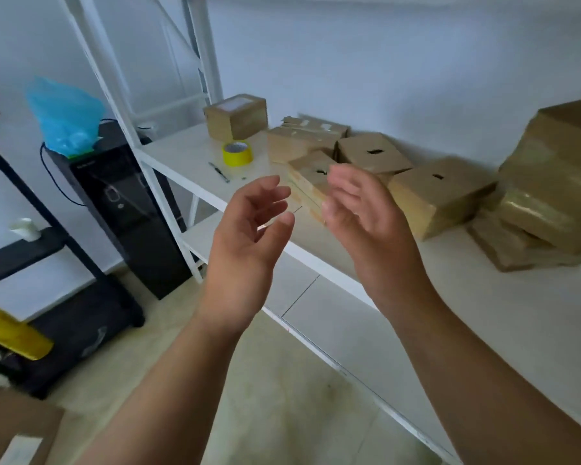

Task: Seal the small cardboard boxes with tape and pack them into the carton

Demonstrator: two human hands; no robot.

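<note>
Several small brown cardboard boxes lie on the white shelf [188,156]. One box [309,182] sits right behind my raised hands, another [373,154] with a dark hole on top behind it, and a third [440,196] to the right. My left hand [249,229] and my right hand [366,213] hover in front of the shelf, palms facing each other, fingers apart, holding nothing. A yellow roll of tape [237,152] stands on the shelf to the left, with a small knife or pen [219,172] beside it. A corner of a larger carton [14,427] shows on the floor, bottom left.
A box with a white label [235,115] stands at the shelf's back left. Bigger tape-wrapped parcels [550,189] are stacked at the right. A black water dispenser [121,209] with a blue bag [64,115] on top stands left of the shelf frame. A lower shelf [332,317] is beneath.
</note>
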